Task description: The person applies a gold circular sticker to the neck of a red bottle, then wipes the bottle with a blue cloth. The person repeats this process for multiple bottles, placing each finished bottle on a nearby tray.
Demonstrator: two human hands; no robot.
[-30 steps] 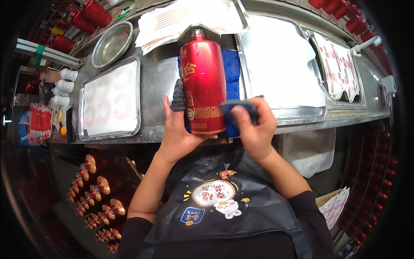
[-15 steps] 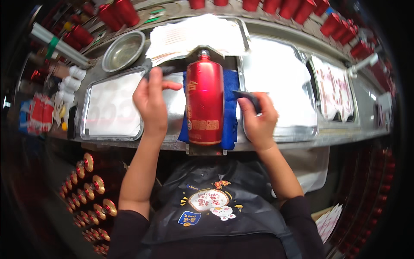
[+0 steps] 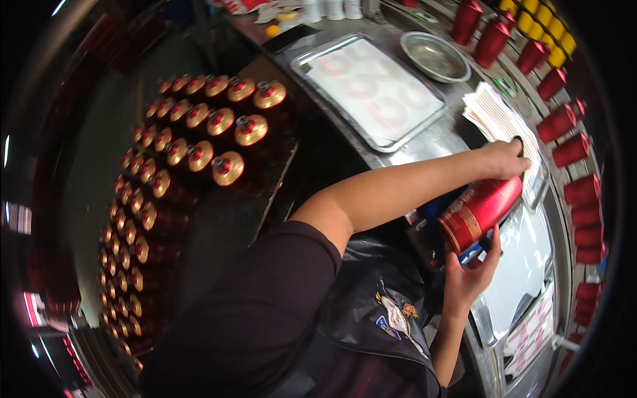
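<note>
- Since half a second ago, the view swings left; the bottle [image 3: 481,211] now lies tilted across the counter edge instead of upright.
- Right hand [image 3: 470,275] cups its base, fingers curled.
- Left hand [image 3: 505,159] presses flat on the label stack [image 3: 494,116].
- Likely step: fetching a label; next, peel one sheet cleanly.
- Beyond: tray [image 3: 375,89], bowl [image 3: 434,56].

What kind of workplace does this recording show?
Probably a bottle labelling or packing bench: rows of gold-capped red bottles on the floor, a metal tray, a stack of paper sheets, and one red bottle in hand.
</note>
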